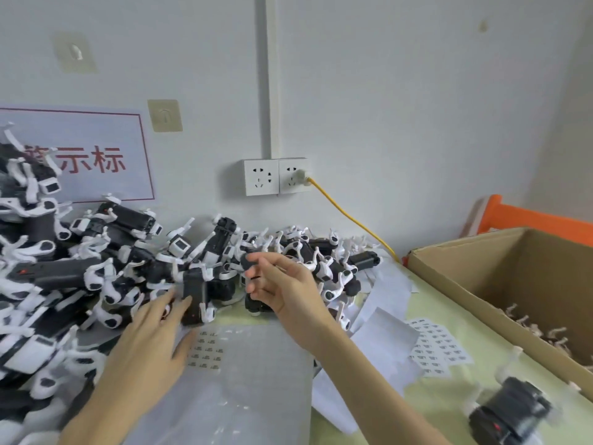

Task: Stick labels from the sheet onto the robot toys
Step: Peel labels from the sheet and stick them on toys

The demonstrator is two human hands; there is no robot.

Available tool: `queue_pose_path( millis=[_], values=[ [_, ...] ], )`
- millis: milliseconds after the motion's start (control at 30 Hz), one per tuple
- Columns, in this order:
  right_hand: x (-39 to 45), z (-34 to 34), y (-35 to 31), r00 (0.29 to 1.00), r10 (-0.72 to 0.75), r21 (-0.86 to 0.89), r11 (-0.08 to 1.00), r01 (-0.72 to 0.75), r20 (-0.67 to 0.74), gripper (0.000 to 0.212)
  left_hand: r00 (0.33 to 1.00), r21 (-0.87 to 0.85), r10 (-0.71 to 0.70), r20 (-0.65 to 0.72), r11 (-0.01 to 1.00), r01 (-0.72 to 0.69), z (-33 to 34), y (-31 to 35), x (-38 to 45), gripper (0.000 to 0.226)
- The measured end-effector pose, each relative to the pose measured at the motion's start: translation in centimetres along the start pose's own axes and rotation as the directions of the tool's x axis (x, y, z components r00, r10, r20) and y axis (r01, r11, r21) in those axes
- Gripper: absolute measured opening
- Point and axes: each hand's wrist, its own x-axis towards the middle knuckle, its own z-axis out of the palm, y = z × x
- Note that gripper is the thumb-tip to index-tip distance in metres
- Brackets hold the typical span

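While the label sheet [208, 351] lies flat on the tabletop [449, 319] just before the toy pile [96, 268], the left hand [150, 342] rests on it, grip closing around one black robot toy [194, 300]. The right hand [282, 284] hovers behind the sheet, fingers spread, empty. Tugging that toy may topple neighbours onto the labels.

Loose robot toy [510, 412] at lower right was motion-blurred and cut by the bottom edge | print on label sheet [441, 350] was too small to read | toy pile [48, 284] ran off the left edge | cardboard box [500, 268] was cropped at right
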Motion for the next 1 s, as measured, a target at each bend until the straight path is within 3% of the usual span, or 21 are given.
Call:
queue_pose_path(
  millis=[200,367,433,500,600,733,833,933,1000],
  values=[
    [0.0,0.3,1.4,1.000,-0.002,-0.167,0.986,0.004,0.014,0.020,0.983,0.222,0.157,-0.091,0.966,-0.134,0.2,-0.7,-0.4,0.056],
    [0.1,0.3,2.6,0.997,-0.065,-0.425,0.902,0.073,0.032,0.021,0.978,0.160,0.143,-0.155,0.980,-0.118,-0.3,-0.3,-0.3,0.043],
    [0.1,0.6,3.4,0.991,-0.123,-0.625,0.769,0.134,0.061,0.023,0.980,0.086,0.086,-0.178,0.994,-0.071,-0.4,0.0,-0.2,0.039],
    [-0.1,0.8,4.4,0.975,-0.181,-0.816,0.540,0.206,0.127,0.023,0.980,-0.041,0.024,-0.196,0.999,-0.033,-0.5,0.4,-0.1,0.034],
    [-0.4,1.1,5.5,0.944,-0.208,-0.920,0.245,0.305,0.257,0.030,0.963,-0.375,-0.085,-0.255,0.927,-0.017,-1.0,0.8,0.2,0.027],
    [-0.5,1.0,6.1,0.930,-0.175,-0.942,0.042,0.334,0.322,0.085,0.947,-0.778,-0.261,-0.185,0.628,0.020,-2.7,1.5,0.4,0.037],
    [-0.6,1.3,6.0,0.942,-0.168,-0.951,0.059,0.303,0.290,0.109,0.944,-0.956,-0.328,-0.042,0.289,0.058,-3.7,1.9,0.5,0.036],
    [-0.5,1.5,5.9,0.968,-0.164,-0.959,0.183,0.217,0.188,0.106,0.943,-0.998,-0.327,0.067,-0.032,0.060,-4.5,2.3,0.7,0.026],
    [-0.5,1.6,5.7,0.972,-0.168,-0.950,0.238,0.203,0.165,0.087,0.941,-0.970,-0.321,0.107,-0.244,0.027,-4.8,2.5,0.8,0.024]
  ],
)
